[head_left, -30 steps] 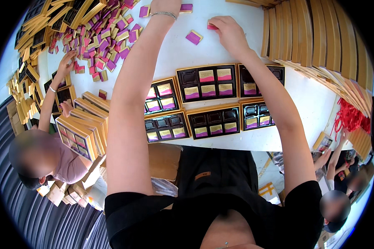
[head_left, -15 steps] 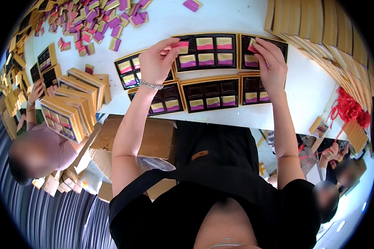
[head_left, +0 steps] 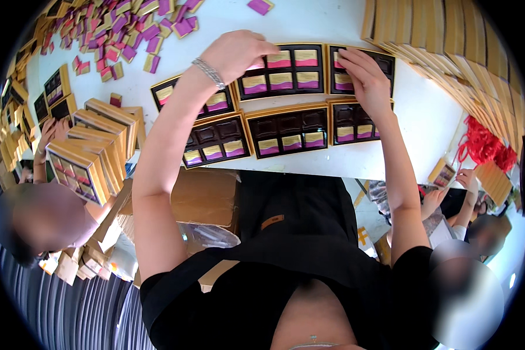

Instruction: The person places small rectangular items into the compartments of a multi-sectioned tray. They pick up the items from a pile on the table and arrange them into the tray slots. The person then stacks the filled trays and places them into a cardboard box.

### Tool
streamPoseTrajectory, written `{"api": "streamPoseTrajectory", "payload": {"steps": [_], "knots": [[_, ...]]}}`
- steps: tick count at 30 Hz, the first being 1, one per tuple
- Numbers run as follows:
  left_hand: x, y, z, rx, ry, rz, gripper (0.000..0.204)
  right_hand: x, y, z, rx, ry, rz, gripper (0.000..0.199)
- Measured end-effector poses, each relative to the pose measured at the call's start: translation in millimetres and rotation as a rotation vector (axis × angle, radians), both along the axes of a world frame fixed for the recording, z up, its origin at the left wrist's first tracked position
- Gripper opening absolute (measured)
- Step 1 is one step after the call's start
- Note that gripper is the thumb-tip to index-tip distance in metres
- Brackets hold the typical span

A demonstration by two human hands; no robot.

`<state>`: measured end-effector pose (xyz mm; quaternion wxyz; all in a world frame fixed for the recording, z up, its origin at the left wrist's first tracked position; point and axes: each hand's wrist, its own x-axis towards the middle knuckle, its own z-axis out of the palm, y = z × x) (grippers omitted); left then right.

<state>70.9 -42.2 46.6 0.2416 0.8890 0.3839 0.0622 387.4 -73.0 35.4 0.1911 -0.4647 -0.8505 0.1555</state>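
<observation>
Two rows of black-trayed boxes with gold rims lie before me. In the upper middle box [head_left: 326, 70], gold-and-pink chocolates [head_left: 279, 59] sit above gold-and-purple ones [head_left: 281, 81]. My left hand [head_left: 239, 53] is closed at that box's top left compartment, its fingertips around a small wrapped chocolate that is mostly hidden. My right hand [head_left: 367, 81] has its fingers closed on another wrapped chocolate [head_left: 335, 57] at the upper right box's top left compartment. In the lower middle box [head_left: 287, 129], the near compartments hold purple chocolates and the far ones are bare. My left forearm partly covers the left boxes.
Loose wrapped chocolates [head_left: 122, 35] are heaped at the far left. Stacked filled boxes [head_left: 90, 149] stand near a co-worker's hand [head_left: 51, 133] on the left. Long rows of gold boxes [head_left: 431, 41] line the right, with red ribbon [head_left: 485, 143] beside them.
My left hand has moved over the upper middle box's top left compartment, covering the pink chocolate it held. My right fingers have pressed lower into the upper right box. The view shifted slightly.
</observation>
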Motion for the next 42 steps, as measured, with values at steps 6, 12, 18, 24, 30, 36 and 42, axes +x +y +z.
{"api": "streamPoseTrajectory", "payload": {"steps": [6,12,18,24,30,36,42], "knots": [[-2,-65,-3,0.224,-0.032,0.266,0.043,1,-21,9,-0.088,-0.319,0.089,0.067],[-2,-94,-4,0.031,0.272,0.212,0.08,2,-27,-6,-0.039,-0.378,0.107,0.079],[-15,-91,0,0.067,0.118,0.347,0.081,-2,-25,-2,-0.056,-0.366,0.103,0.076],[-101,29,-46,0.335,0.273,0.911,0.07,-103,54,42,0.08,-0.024,0.138,0.045],[-100,67,-48,0.385,0.417,0.969,0.065,-289,186,-27,-0.106,0.336,0.268,0.037],[-173,72,-53,0.482,0.547,1.081,0.051,-332,207,-68,0.166,-0.024,0.257,0.036],[-180,116,-64,0.812,0.328,1.042,0.032,-358,173,-47,0.138,0.107,0.124,0.048]]}}
